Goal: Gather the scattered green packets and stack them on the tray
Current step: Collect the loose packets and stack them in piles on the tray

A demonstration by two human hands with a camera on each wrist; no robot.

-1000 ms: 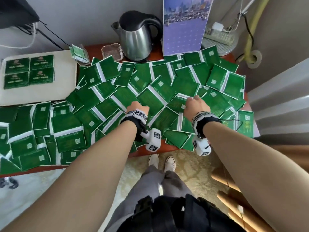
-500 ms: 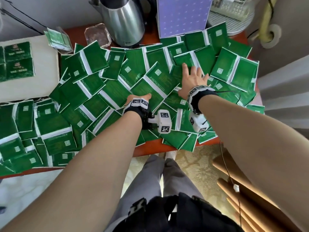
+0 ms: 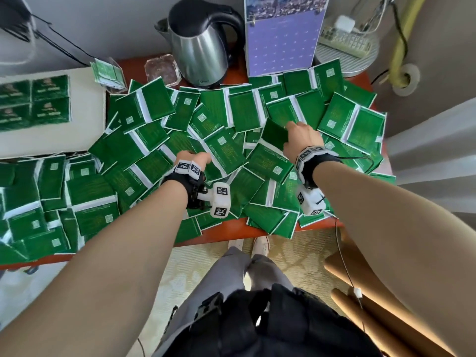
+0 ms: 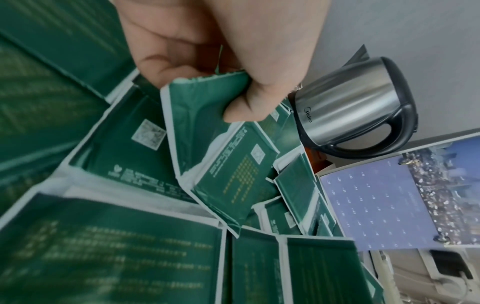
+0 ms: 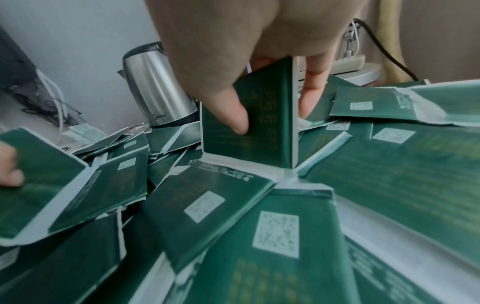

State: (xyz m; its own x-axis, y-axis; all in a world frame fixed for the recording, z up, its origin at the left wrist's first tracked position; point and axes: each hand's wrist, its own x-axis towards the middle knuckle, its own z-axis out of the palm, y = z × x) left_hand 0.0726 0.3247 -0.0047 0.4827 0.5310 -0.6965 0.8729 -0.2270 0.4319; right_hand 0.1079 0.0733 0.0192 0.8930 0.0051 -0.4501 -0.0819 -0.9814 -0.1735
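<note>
Several green packets with white seams lie scattered in an overlapping heap over the red table. My left hand pinches the corner of a green packet near the middle of the heap. My right hand pinches another green packet, lifted on edge above the pile, thumb in front and fingers behind. At the far left a white tray holds several green packets laid flat.
A steel kettle, a glass dish and a purple desk calendar stand behind the heap. A power strip on a round stand and a yellow hose sit at back right. Wooden chair slats are near my right arm.
My right hand has drawn back from its forward reach and now lifts one packet on edge. My left hand stays at the middle of the heap, pinching a packet.
</note>
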